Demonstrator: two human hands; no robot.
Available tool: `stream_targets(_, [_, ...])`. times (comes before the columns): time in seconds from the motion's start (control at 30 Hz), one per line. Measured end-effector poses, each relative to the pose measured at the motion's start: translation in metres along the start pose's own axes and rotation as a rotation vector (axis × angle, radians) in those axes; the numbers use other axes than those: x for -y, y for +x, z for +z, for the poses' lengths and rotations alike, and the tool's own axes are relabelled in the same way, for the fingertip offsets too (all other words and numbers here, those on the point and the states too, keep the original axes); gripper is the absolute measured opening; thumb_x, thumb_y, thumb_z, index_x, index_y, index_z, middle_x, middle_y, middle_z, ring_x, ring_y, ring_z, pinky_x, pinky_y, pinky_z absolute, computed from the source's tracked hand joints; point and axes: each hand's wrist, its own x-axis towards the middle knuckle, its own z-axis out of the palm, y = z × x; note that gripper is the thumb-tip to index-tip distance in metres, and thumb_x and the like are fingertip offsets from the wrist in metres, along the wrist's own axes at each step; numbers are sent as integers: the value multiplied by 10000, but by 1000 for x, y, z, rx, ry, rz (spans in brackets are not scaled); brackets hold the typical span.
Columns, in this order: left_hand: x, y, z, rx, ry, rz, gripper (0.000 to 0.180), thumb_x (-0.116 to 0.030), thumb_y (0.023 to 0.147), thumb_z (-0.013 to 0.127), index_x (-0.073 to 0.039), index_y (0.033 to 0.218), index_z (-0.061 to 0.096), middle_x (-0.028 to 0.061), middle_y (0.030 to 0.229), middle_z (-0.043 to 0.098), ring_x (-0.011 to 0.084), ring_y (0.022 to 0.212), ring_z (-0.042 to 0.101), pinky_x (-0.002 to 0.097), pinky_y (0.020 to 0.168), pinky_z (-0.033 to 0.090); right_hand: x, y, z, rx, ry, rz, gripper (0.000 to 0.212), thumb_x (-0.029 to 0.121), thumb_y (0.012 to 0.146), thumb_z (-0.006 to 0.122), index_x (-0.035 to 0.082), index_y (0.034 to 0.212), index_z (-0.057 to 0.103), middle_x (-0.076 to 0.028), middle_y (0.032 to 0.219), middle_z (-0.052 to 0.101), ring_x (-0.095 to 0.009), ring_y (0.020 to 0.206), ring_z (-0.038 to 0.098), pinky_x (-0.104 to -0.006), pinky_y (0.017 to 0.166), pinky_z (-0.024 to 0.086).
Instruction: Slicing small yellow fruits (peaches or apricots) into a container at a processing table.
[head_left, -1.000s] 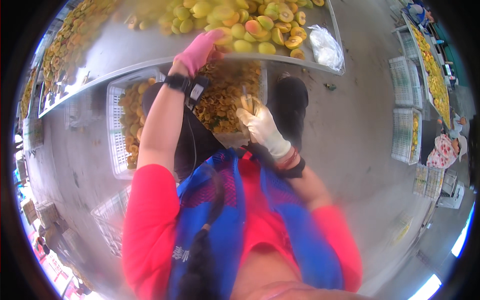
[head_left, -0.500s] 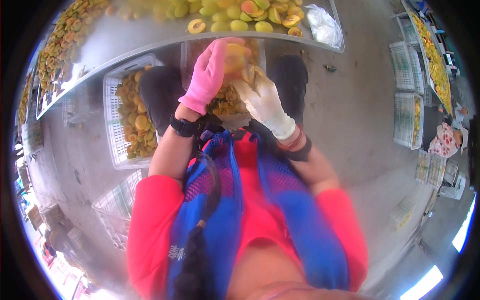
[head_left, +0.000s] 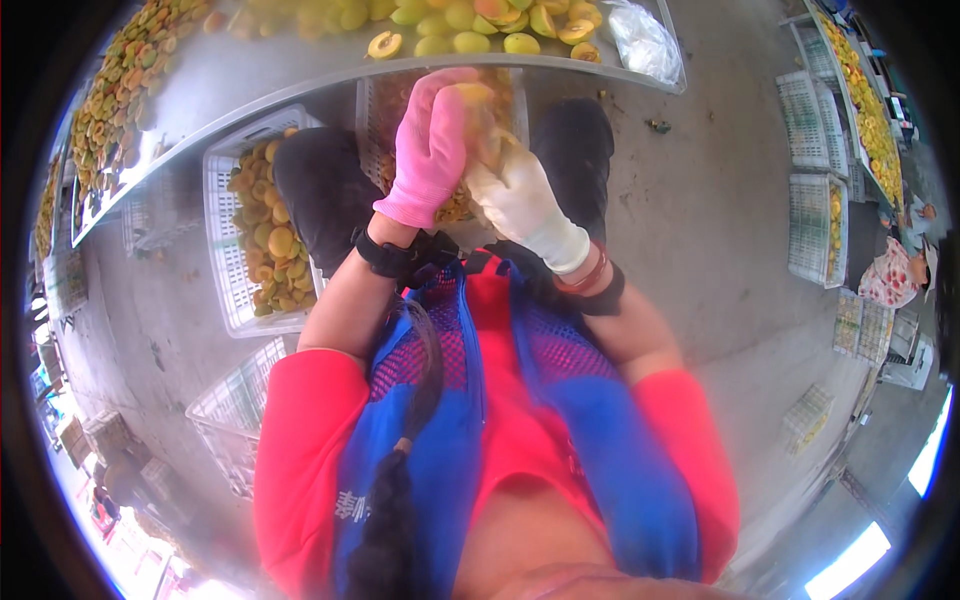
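Observation:
My left hand (head_left: pixel 430 150), in a pink glove, is closed around a yellow peach (head_left: pixel 474 94), blurred and partly covered by the fingers. Against its right side, my right hand (head_left: pixel 520 196) in a white glove has its fingers curled in; what they grip is smeared and cannot be made out. Both hands are just short of the metal table's near edge (head_left: pixel 350 88), over a crate (head_left: pixel 519 110) between my knees with fruit pieces in it. Whole and halved peaches (head_left: pixel 471 42) lie on the table beyond.
A white crate (head_left: pixel 214 215) of peach halves stands beside my left leg. A clear plastic bag (head_left: pixel 643 42) lies at the table's right corner. More fruit (head_left: pixel 130 70) covers the far left. Stacked crates (head_left: pixel 812 225) and another person (head_left: pixel 888 275) are at the right.
Both hands have shifted slightly, still together at the peach. One halved peach near the table edge is no longer seen where it was. The view has tilted a little.

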Motion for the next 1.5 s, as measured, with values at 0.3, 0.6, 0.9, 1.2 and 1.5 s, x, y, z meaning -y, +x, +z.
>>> stream_targets(0.3, [11,-1,0,10,-49,45,522,-463,1051,447,-3,1296,485,135,1108,641,179,889,638,310,826,531,4,4,-4,131,146,120,155,144,971,594,-7,992,565,-43,706,588,-131,606,586,-330,534,446])
stream_targets(0.6, [20,-1,-8,11,74,121,453,-400,1066,434,-18,1304,488,143,1176,622,190,948,632,327,869,515,34,4,-13,306,297,365,160,208,997,557,82,898,556,41,620,516,-48,452,478,-232,397,354])
stream_targets(0.9, [3,3,-4,88,-34,135,535,-482,1064,377,-23,1317,484,142,1233,608,207,1001,626,327,874,509,38,3,-7,258,317,339,175,241,997,574,92,906,554,43,596,490,-49,429,452,-232,397,339])
stream_targets(1.2, [-2,-2,-4,50,-204,-120,582,-525,1054,370,1,1212,560,141,1058,669,195,849,648,328,788,543,33,-1,-11,344,258,360,173,229,1007,577,106,894,532,44,648,475,-47,479,452,-230,421,332])
stream_targets(1.5, [-4,1,-18,227,-83,-121,587,-500,1063,343,22,1137,601,140,977,687,185,768,655,307,723,546,16,1,-17,570,381,392,72,164,984,544,120,941,506,43,635,440,-64,441,410,-247,395,308])
